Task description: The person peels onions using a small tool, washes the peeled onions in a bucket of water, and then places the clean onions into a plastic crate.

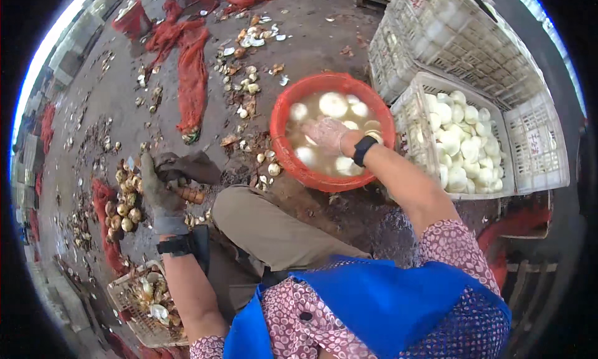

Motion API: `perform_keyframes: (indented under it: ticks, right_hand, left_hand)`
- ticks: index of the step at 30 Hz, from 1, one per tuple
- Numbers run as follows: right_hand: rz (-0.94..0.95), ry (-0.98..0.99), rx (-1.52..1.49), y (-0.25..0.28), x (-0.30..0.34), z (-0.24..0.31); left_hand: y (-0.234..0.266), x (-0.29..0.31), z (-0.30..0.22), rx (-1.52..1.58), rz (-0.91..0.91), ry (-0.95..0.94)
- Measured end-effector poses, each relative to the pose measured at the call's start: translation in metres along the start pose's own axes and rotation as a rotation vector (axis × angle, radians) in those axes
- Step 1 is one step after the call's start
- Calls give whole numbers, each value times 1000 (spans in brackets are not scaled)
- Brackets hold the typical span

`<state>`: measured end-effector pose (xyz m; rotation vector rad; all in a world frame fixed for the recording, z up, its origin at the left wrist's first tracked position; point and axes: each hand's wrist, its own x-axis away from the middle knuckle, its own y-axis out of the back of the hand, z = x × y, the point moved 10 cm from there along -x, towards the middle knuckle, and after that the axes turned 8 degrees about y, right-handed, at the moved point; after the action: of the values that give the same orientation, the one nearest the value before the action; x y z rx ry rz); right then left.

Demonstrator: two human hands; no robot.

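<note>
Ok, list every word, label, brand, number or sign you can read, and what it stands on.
White plastic crate holding peeled onions: red characters on its right side, too small to read reliably.
White crates behind it: faint reddish marks, unreadable.
Nothing else legible.

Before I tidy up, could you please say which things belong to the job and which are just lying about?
Likely in use:
red tub, right hand in it
white crate of peeled onions
unpeeled onions by left hand

Seemingly lying about:
long red mesh sack
onion scraps
</note>
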<state>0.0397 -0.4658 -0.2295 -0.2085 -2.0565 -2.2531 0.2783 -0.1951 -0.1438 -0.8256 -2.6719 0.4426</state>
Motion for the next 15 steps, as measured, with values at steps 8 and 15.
perform_keyframes:
  ticks: [8, 15]
  right_hand:
    - [-226, -340, -1020, -3, 9, -61]
    - [-358, -333, -409, 64, 30, -40]
  left_hand:
    - [8, 20, -28, 6, -123, -94]
    - [5, 23, -31, -44, -53, -136]
